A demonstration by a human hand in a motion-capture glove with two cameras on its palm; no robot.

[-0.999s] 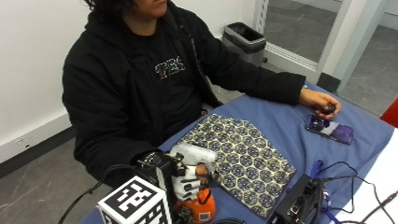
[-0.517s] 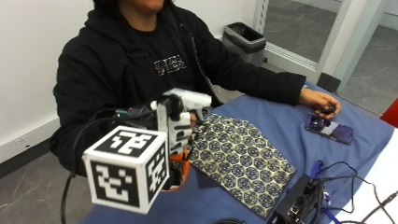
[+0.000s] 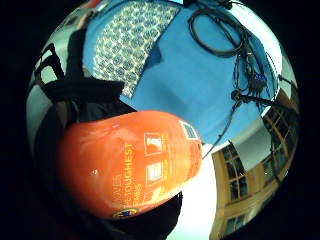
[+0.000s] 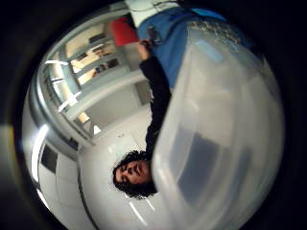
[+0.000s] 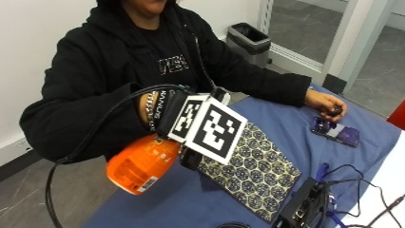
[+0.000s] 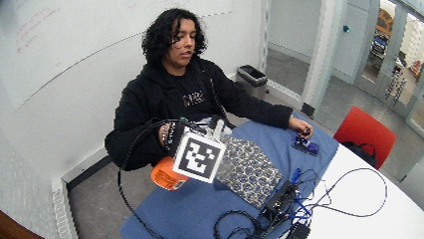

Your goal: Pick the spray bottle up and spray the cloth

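Blue table fills the room's near side, beside a white wall; the gloved right hand is mostly hidden, so I cannot tell how its fingers lie. The orange bottle hangs tilted, off the table, over its near edge. The cloth lies flat just beside it. Best to turn the nozzle, unseen here, toward the cloth's middle before squeezing.

An office or lab room: whiteboard wall behind the person; glass door onto a corridor; bin in the corner; red chair; blue-covered counter strewn with cables.
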